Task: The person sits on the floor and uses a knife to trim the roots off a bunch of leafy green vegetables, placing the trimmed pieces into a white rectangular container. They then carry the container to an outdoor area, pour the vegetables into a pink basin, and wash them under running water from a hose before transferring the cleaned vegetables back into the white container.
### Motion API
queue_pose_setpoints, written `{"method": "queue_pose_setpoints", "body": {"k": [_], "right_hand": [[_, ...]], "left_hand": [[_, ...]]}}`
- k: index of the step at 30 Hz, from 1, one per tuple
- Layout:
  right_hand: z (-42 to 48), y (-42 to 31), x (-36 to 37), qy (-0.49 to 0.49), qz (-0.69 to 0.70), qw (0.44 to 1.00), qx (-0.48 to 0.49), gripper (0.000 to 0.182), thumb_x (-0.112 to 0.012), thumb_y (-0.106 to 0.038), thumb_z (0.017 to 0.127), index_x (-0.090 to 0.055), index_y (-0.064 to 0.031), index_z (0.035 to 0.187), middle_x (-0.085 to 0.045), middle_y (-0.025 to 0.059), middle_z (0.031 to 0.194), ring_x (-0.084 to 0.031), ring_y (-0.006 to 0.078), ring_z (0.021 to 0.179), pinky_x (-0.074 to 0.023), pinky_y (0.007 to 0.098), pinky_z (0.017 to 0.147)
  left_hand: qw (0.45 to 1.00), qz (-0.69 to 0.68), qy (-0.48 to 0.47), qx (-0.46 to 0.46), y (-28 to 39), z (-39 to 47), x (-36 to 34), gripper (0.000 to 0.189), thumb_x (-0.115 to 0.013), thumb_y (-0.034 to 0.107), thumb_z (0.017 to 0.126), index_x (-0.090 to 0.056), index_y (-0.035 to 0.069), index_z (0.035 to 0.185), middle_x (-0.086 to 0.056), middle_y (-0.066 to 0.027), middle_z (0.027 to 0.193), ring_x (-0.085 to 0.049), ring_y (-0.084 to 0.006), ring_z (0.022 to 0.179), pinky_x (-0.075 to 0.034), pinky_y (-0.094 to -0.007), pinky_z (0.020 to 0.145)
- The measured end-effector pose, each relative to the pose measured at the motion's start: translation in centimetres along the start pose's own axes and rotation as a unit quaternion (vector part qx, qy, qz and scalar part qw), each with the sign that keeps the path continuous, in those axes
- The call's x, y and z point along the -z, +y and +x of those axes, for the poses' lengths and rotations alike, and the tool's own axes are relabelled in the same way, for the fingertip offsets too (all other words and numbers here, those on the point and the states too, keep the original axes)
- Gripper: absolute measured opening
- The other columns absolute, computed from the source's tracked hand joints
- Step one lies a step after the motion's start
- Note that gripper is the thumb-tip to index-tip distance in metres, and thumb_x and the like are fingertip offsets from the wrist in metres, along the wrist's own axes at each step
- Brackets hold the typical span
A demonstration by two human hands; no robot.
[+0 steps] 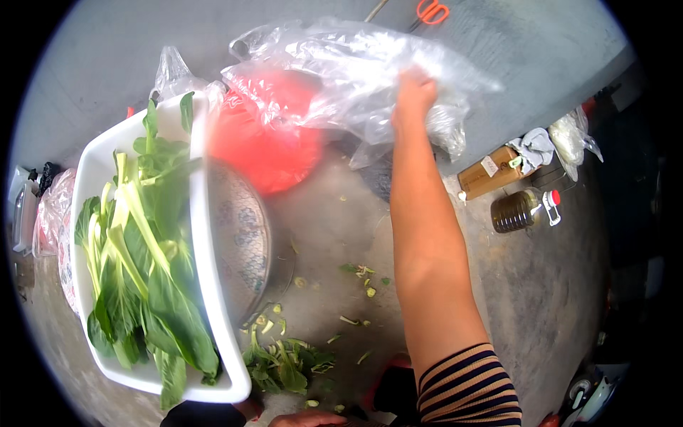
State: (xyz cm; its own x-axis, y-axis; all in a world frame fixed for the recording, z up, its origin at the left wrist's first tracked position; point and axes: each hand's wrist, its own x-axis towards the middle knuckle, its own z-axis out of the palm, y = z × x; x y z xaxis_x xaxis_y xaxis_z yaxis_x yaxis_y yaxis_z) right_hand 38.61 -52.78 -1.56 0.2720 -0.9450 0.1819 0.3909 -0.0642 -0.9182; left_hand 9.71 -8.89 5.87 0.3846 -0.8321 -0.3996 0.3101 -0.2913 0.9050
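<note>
My right hand (413,96), blurred, is closed on a clear plastic bag (341,69) at the far end of my outstretched arm. The crumpled film spreads left over a red plastic bag (267,144). Only part of my left hand (307,420) shows, low at the bottom edge; its fingers are mostly cut off, and I cannot tell if it holds anything. To my left, a white plastic tub (205,240) contains long-stemmed leafy greens (139,256), some reaching over its near rim.
A round patterned seat (243,229) is partly behind the tub. Trimmed leaves (291,365) and scraps litter the concrete floor. At right are a cardboard box (493,171) and an oil jug (515,211) lying on its side. Orange-handled scissors (433,12) are at the top.
</note>
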Motion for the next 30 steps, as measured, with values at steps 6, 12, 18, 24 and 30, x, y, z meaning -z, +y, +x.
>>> {"method": "queue_pose_setpoints", "body": {"k": [6, 12, 18, 24, 30], "right_hand": [[-1.8, 4.9, 1.6, -0.219, -0.398, 0.880, -0.140, 0.039, -0.067, -0.013, 0.075, -0.053, 0.0099, 0.104, -0.058, 0.0152, 0.095, -0.057, 0.0249, 0.089, -0.0488, 0.0318, 0.073], [-3.4, 4.7, 6.2, 0.057, 0.008, 0.951, -0.303, 0.027, -0.052, -0.002, 0.083, -0.047, 0.0072, 0.108, -0.054, 0.0175, 0.103, -0.055, 0.0283, 0.096, -0.0523, 0.0385, 0.079], [-9.1, 0.5, 9.7, -0.015, -0.056, 0.927, -0.369, 0.027, -0.050, -0.014, 0.088, -0.048, 0.0046, 0.107, -0.057, 0.0147, 0.098, -0.060, 0.0278, 0.085, -0.0522, 0.0399, 0.077], [-20.8, -10.7, 11.0, -0.205, -0.144, 0.804, -0.539, 0.039, -0.049, -0.036, 0.090, -0.054, 0.0011, 0.101, -0.057, 0.0116, 0.089, -0.060, 0.0221, 0.078, -0.0519, 0.0369, 0.070], [-30.9, -23.5, 6.8, -0.273, -0.128, 0.745, -0.595, 0.034, -0.054, -0.028, 0.089, -0.055, -0.0026, 0.112, -0.059, 0.0067, 0.093, -0.057, 0.0175, 0.083, -0.0483, 0.0320, 0.073]], "left_hand": [[0.992, -0.112, -0.016, 0.060, -0.6, -0.5, 0.9, 0.025, -0.056, 0.007, 0.086, -0.057, 0.003, 0.111, -0.060, -0.0091, 0.093, -0.056, -0.0134, 0.079, -0.046, -0.0256, 0.067], [0.987, -0.101, -0.064, 0.107, -0.9, -1.5, -0.1, 0.028, -0.056, 0.020, 0.088, -0.057, 0.002, 0.110, -0.060, -0.0076, 0.092, -0.056, -0.0121, 0.077, -0.046, -0.0256, 0.066], [0.993, 0.006, -0.066, 0.098, -2.8, -2.1, -0.9, 0.019, -0.053, 0.020, 0.088, -0.063, 0.010, 0.101, -0.063, -0.0080, 0.088, -0.062, -0.0183, 0.080, -0.049, -0.0296, 0.073], [0.981, 0.127, 0.143, 0.009, 1.5, -6.0, -0.2, 0.022, -0.059, 0.023, 0.082, -0.059, 0.005, 0.070, -0.057, -0.0124, 0.066, -0.054, -0.0312, 0.061, -0.043, -0.0369, 0.055], [0.804, 0.239, 0.544, -0.015, 11.3, -12.8, 13.2, 0.015, -0.057, 0.003, 0.079, -0.055, -0.001, 0.094, -0.056, -0.0135, 0.090, -0.053, -0.0273, 0.084, -0.042, -0.0361, 0.077]]}}
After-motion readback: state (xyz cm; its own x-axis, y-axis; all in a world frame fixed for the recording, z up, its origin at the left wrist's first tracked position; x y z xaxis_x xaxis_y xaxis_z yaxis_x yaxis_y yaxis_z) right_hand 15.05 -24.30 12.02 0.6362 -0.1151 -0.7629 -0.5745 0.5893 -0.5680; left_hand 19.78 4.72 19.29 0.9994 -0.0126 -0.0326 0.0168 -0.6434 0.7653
